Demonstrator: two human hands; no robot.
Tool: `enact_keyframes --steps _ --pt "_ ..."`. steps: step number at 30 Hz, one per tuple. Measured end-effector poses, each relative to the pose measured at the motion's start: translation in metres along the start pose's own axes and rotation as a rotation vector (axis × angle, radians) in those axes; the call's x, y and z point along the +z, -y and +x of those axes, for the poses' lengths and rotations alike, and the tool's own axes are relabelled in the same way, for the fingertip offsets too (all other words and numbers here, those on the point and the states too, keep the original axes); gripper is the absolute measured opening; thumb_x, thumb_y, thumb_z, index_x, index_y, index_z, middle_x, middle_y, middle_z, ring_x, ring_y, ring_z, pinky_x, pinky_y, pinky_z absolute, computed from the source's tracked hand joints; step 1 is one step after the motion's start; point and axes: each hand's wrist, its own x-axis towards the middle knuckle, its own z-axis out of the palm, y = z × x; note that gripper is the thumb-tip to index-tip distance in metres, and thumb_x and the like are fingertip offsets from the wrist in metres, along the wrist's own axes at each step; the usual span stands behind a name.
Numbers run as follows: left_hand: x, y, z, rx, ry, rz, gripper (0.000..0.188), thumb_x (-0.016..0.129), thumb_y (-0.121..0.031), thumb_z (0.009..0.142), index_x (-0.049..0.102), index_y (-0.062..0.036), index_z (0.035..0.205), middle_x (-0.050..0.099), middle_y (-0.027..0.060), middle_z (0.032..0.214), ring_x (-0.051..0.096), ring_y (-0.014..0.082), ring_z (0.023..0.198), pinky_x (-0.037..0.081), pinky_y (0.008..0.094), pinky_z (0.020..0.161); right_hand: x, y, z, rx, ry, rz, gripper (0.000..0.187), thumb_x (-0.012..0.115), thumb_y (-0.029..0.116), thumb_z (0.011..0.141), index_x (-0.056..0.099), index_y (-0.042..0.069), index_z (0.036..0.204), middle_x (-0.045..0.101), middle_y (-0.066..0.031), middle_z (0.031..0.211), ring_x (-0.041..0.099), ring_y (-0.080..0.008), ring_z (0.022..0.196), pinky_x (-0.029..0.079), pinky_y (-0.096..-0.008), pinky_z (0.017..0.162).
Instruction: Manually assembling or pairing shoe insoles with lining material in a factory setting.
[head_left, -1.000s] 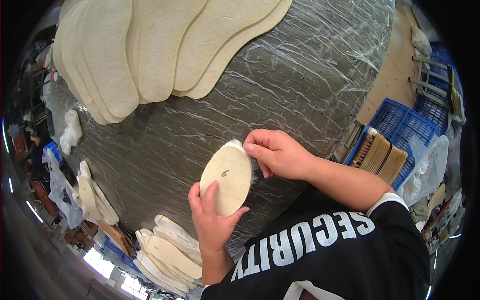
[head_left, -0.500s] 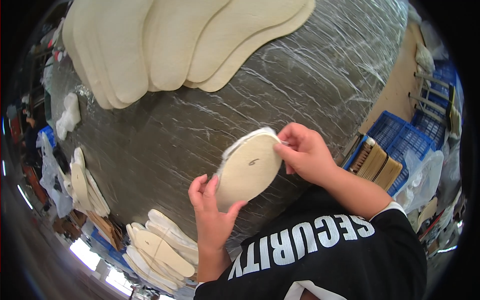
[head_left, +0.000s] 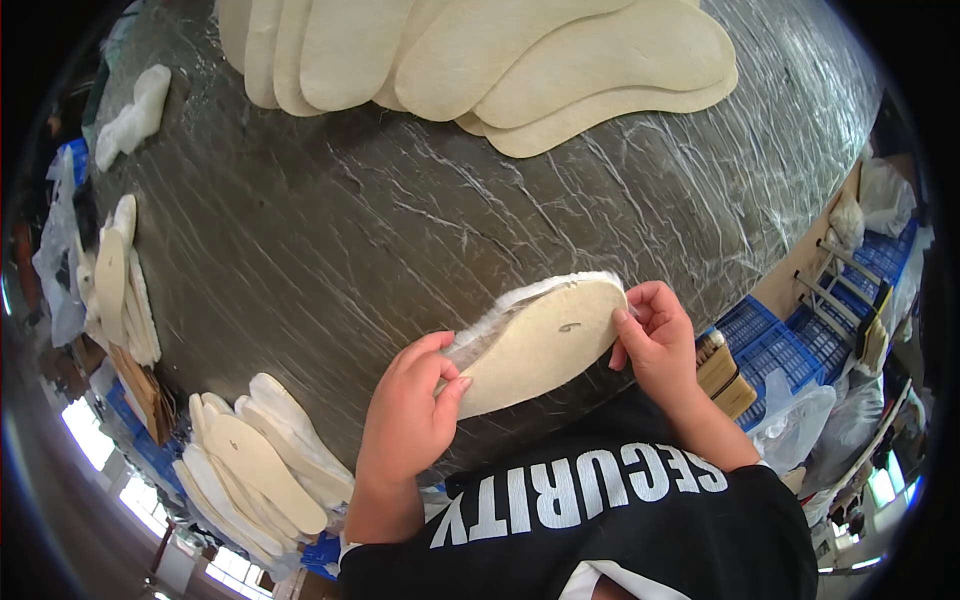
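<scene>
A cream insole (head_left: pixel 530 350) with white fleece along its far edge is stretched between my two hands above the table. At its left end my left hand (head_left: pixel 408 405) grips it, thumb near the edge and fingers curled. My right hand (head_left: pixel 655 335) pinches the other end between thumb and fingers. A small dark handwritten mark shows on the insole's smooth face, which is turned up. The fleece seems to belong to its underside or to another layer beneath; I cannot tell which.
Fanned cream insoles (head_left: pixel 480 60) lie at the far side of the plastic-wrapped table (head_left: pixel 300 240). Bundled insoles (head_left: pixel 255 465) sit at the near left, with another bundle (head_left: pixel 120 285) beyond and a white fleece piece (head_left: pixel 135 115) farther. Blue crates (head_left: pixel 770 350) stand at the right.
The insole has been turned closer to level and sits farther right, both hands moving with it. My view has shifted, so the fanned insoles appear higher and more to the right.
</scene>
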Motion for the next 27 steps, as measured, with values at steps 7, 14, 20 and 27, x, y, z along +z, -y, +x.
enact_keyframes --steps 7,14,20,27 --pt "0.004 0.009 0.007 -0.080 0.040 -0.073 0.008 0.063 -0.002 0.080 0.057 0.0027 0.081 0.063 0.0182 0.104 0.061 0.0234 0.077 0.050 0.0316 0.069 0.003 0.000 0.001 -0.040 -0.052 -0.043 0.016 0.056 0.005 0.093 0.046 0.000 0.104 0.062 -0.0062 0.076 0.054 -0.0086 0.049 0.043 -0.0210 0.043" --pt "0.008 0.012 0.016 -0.078 0.023 -0.065 0.010 0.064 -0.005 0.080 0.057 0.0025 0.079 0.064 0.0165 0.092 0.060 0.0228 0.072 0.048 0.0313 0.065 0.004 -0.003 0.000 -0.094 -0.098 -0.059 0.019 0.056 0.004 0.092 0.045 0.001 0.107 0.062 -0.0055 0.076 0.052 -0.0066 0.047 0.042 -0.0204 0.042" --pt "0.006 0.009 0.014 -0.087 0.007 0.036 0.010 0.065 -0.004 0.078 0.059 0.0030 0.078 0.061 0.0157 0.085 0.060 0.0229 0.069 0.047 0.0321 0.063 0.007 0.014 -0.002 -0.857 -0.251 -1.029 0.042 0.073 0.002 0.073 0.050 0.003 0.108 0.058 -0.0133 0.090 0.059 -0.0230 0.066 0.047 -0.0302 0.052" --pt "0.001 -0.003 0.005 -0.049 -0.045 -0.043 0.032 0.066 0.006 0.072 0.054 -0.0002 0.101 0.052 0.0123 0.107 0.062 0.0231 0.076 0.051 0.0322 0.070 0.091 0.007 0.017 -1.046 0.640 -0.719 0.048 0.074 0.013 0.069 0.054 0.006 0.111 0.054 -0.0140 0.114 0.055 -0.0337 0.103 0.045 -0.0438 0.089"
